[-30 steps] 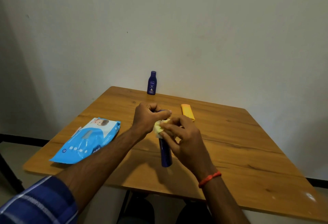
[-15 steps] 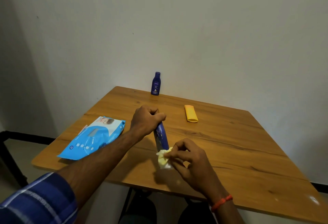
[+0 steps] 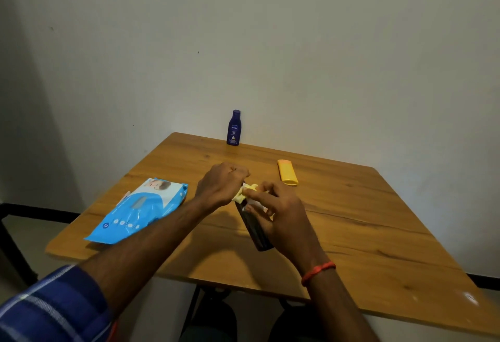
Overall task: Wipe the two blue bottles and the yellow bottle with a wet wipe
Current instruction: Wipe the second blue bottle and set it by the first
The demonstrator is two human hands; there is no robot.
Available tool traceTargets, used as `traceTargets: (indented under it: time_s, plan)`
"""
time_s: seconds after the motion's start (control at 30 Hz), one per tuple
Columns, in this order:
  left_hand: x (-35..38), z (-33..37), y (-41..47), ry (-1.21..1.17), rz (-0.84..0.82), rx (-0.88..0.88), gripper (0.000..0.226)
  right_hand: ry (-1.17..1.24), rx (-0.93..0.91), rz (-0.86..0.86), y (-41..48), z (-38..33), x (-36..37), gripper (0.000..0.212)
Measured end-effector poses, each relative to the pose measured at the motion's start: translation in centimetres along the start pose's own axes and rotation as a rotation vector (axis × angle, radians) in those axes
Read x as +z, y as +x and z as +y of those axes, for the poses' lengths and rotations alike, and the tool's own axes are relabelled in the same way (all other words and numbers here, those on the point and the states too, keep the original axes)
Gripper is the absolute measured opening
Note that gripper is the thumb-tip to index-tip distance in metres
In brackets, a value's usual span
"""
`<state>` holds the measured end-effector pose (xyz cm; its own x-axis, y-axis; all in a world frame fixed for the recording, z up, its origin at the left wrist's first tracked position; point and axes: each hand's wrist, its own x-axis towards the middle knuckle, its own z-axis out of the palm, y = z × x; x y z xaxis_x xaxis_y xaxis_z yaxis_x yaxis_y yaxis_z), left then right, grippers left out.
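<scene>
Tabletop [image 3: 365, 233] holds wipes pack [image 3: 140, 210], yellow bottle [image 3: 287, 172]; left hand [image 3: 221, 184] grips blue bottle [image 3: 255, 229], right hand [image 3: 281, 214] pinches wipe [image 3: 244, 192].

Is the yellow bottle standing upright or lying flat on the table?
Lying flat. The yellow bottle rests lengthwise on the table, its long side against the wood.

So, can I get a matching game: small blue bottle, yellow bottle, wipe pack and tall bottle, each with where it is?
Things:
1. small blue bottle
2. yellow bottle
3. wipe pack
4. tall bottle

Places:
a. lying flat beyond the right hand
b. gripped by the left hand, wipe pressed on it
c. standing upright, farthest away
d. lying flat, left of both hands

Pairs: 1-c, 2-a, 3-d, 4-b
</scene>
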<state>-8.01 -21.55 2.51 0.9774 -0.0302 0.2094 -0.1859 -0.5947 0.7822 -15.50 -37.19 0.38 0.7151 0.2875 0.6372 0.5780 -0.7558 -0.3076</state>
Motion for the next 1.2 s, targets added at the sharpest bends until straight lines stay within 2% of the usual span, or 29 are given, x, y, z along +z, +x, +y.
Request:
traceTargets:
  time_s: [0.1, 0.2, 0.3, 0.4, 0.47, 0.6, 0.87, 0.97, 1.07, 1.2]
  plan:
    - [0.0, -0.5, 0.2, 0.072, -0.021, -0.053, 0.035, -0.061, -0.020, -0.120, -2.3, 1.0, -0.3, 0.035]
    - [-0.1, -1.1, 0.1, 0.130, -0.033, -0.056, 0.036, -0.102, -0.028, -0.206, -5.0, 1.9, -0.1, 0.028]
    - [0.0, -1.4, 0.1, 0.159, -0.053, -0.054, 0.036, -0.056, 0.005, -0.215, -6.7, 2.7, -0.3, 0.024]
    - [0.3, -1.7, 0.3, 0.284, -0.141, -0.026, 0.028, -0.019, 0.032, -0.222, -7.0, 3.2, -0.7, 0.032]
    - [0.3, -1.7, 0.5, 0.299, -0.167, -0.011, 0.029, -0.015, 0.039, -0.190, -6.7, 3.5, -0.9, 0.029]
    - [0.0, -1.0, 0.1, 0.137, -0.207, -0.037, 0.048, 0.050, 0.085, -0.107, -4.7, 4.0, -0.7, 0.033]
    - [0.0, -0.1, -0.2, 0.142, -0.298, 0.005, 0.070, 0.111, 0.052, 0.009, 0.7, 1.8, -0.3, 0.022]
    - [-0.2, 0.1, 0.0, 0.095, -0.306, -0.006, 0.065, -0.008, -0.018, -0.051, 1.1, 1.0, -0.5, 0.026]
    - [-0.4, 0.1, 0.4, 0.143, -0.282, -0.036, 0.055, -0.164, -0.122, -0.130, -0.6, 0.8, -1.2, 0.024]
    - [-1.2, 0.0, 0.3, 0.210, -0.326, -0.004, 0.033, -0.221, -0.113, -0.275, -4.9, 2.0, -0.9, 0.030]
